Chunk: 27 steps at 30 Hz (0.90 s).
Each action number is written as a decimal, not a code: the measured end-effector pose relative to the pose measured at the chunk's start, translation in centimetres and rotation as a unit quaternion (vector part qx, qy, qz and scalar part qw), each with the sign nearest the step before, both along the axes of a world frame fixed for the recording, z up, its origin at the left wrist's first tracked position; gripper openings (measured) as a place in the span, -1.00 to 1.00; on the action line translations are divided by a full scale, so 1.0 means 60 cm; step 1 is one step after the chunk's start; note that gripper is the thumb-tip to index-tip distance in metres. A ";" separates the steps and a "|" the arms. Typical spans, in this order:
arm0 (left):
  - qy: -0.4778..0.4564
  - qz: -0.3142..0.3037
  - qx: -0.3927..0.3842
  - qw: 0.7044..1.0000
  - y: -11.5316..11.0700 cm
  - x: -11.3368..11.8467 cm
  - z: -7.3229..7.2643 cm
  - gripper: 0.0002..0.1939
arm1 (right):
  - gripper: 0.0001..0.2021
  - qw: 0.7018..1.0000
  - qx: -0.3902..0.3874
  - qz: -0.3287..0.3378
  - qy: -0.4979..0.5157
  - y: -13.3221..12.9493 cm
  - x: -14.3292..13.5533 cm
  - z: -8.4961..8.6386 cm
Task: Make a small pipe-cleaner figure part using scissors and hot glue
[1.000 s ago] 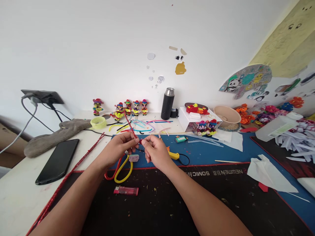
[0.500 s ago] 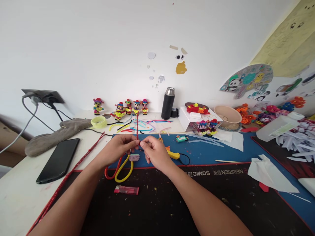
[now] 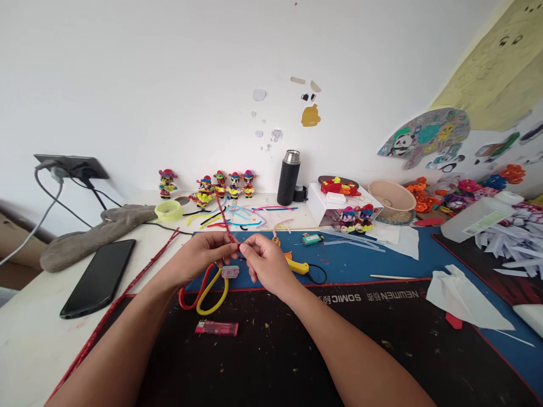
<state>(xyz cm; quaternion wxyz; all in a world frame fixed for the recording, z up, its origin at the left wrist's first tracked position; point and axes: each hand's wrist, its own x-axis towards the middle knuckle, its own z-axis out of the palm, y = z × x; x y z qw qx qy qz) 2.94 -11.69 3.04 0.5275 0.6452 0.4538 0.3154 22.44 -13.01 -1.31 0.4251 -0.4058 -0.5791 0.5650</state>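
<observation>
A thin red twisted pipe cleaner (image 3: 224, 222) slants up and to the left from between my fingertips. My left hand (image 3: 207, 252) pinches it near its lower end with thumb and forefinger. Right beside it, my right hand (image 3: 266, 261) is closed in a pinch at the same end; the bit between the fingertips is mostly hidden. Below my hands lie scissors with red and yellow handles (image 3: 212, 311), a small pale purple block (image 3: 230, 272) and a pink lighter (image 3: 216, 328). A yellow-handled tool (image 3: 298, 267) lies just beyond my right hand.
Small pipe-cleaner figures (image 3: 205, 192) stand along the wall near a black thermos (image 3: 288, 178). A phone (image 3: 99, 277) and long red strands (image 3: 123, 297) lie at left. At right are a white box (image 3: 322, 212), a bowl (image 3: 392, 198), a plastic bottle (image 3: 479, 217) and paper (image 3: 462, 299).
The red pipe cleaner's free upper end has swung left, from upright to slanted. Both hands keep their pinch in nearly the same place. The whole view has shifted slightly.
</observation>
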 end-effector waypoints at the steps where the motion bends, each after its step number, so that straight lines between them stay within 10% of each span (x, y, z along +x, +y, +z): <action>1: 0.005 -0.004 0.001 1.000 -0.001 0.000 0.002 -0.61 | -0.80 1.000 0.000 0.002 -0.003 0.000 0.000 0.001; 27: -0.042 0.091 0.009 0.995 -0.007 0.038 -0.016 -0.57 | -0.73 0.997 0.007 -0.054 0.050 0.004 -0.004 -0.001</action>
